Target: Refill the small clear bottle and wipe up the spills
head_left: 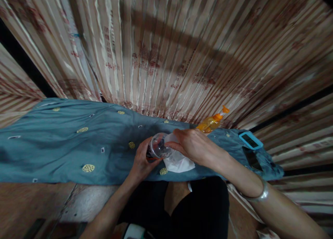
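My left hand [142, 161] is wrapped round a clear plastic cup [159, 143], which is tilted so that its round open rim faces me. Dark and reddish-orange patches show on the cup's lower side, by my left fingers. My right hand [191, 145] is bent over the rim, thumb and fingers closed on a whitish, translucent piece [172, 139]; its kind is not clear. Beneath the right hand, a crumpled white tissue [180, 165] lies on the blue-green cloth [65, 142].
An orange-capped pump bottle [209, 124] with yellow liquid stands behind my right hand. Further right lie a light-blue framed device [250, 140] and a dark phone [252, 158]. A striped curtain [161, 58] hangs along the far edge, with dark poles [28, 62] at the side.
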A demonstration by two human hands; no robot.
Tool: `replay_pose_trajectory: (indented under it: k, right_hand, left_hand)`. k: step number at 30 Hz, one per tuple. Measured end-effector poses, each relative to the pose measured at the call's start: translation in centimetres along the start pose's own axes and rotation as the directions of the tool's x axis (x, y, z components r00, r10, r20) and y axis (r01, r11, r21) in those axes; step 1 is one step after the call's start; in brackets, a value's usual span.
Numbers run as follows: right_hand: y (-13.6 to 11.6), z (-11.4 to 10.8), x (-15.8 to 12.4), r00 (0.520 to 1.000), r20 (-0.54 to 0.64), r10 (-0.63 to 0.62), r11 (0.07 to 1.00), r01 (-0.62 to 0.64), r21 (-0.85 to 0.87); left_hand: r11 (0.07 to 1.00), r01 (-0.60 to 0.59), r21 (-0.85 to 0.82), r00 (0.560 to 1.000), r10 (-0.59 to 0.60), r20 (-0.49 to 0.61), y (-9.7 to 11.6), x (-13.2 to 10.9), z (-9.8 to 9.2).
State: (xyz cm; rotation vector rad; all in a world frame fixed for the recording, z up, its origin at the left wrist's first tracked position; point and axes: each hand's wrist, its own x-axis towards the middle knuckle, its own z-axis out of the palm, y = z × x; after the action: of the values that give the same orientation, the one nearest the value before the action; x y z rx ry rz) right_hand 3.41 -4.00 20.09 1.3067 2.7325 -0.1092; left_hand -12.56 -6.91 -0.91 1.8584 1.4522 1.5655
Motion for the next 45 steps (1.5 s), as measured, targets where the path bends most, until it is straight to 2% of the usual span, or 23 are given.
replay_pose_trajectory:
  k: [5,10,15,20,26,32,36,39,41,43,45]
  right_hand:
    - [0.3,-0.2,-0.2,0.988,0.003,-0.154,0.987,0.154,0.049]
    - [0.2,-0.2,-0.1,0.999,0.006,-0.051,0.999,0.051,0.010]
    - [0.6,-0.5,-0.2,0.986,0.004,-0.169,0.983,0.169,0.073]
    - [0.4,-0.6,0.3,0.997,0.021,-0.071,0.997,0.070,0.043]
    - [0.3,-0.5,0.6,0.990,-0.003,-0.139,0.987,0.139,0.080]
    - [-0.3,0.4,1.2,0.995,-0.033,-0.094,0.995,0.095,0.036]
    - [-0.8,0.7,2.2,0.992,-0.096,-0.086,0.996,0.087,0.012]
    - [-0.9,0.6,1.6,0.978,-0.198,-0.061,0.998,0.064,0.009]
    - [-0.7,1.1,0.1,0.933,-0.356,-0.050,0.996,0.071,0.046]
    - [-0.6,2.3,-1.9,0.833,-0.552,-0.039,0.985,0.126,0.122]
    - [-0.5,4.4,-4.2,0.790,-0.612,0.035,0.969,0.124,0.215]
  left_hand:
    - [0.999,-0.021,0.036,1.000,0.022,-0.018,-0.1,0.1,0.0]
    - [0.999,-0.030,0.032,0.999,0.031,-0.031,0.0,0.2,0.1]
    - [0.999,-0.025,0.031,0.999,0.026,-0.038,0.1,0.2,0.1]
    - [1.000,-0.003,0.030,1.000,0.003,-0.023,0.1,0.3,-0.1]
    - [0.999,0.021,0.026,0.999,-0.021,-0.033,-0.1,0.3,-0.2]
    - [0.998,0.029,0.047,0.998,-0.026,-0.050,-0.3,0.3,-0.1]
    - [0.995,0.095,0.034,0.993,-0.092,-0.076,-0.4,0.3,-0.4]
    - [0.989,0.151,0.002,0.984,-0.150,-0.100,-1.2,1.3,-1.1]
    - [0.980,0.195,-0.025,0.968,-0.197,-0.158,-2.3,2.8,-1.8]
    - [0.966,0.251,-0.060,0.939,-0.258,-0.227,-3.7,4.9,-2.5]
    - [0.954,0.285,-0.096,0.918,-0.301,-0.260,-5.0,7.1,-3.0]
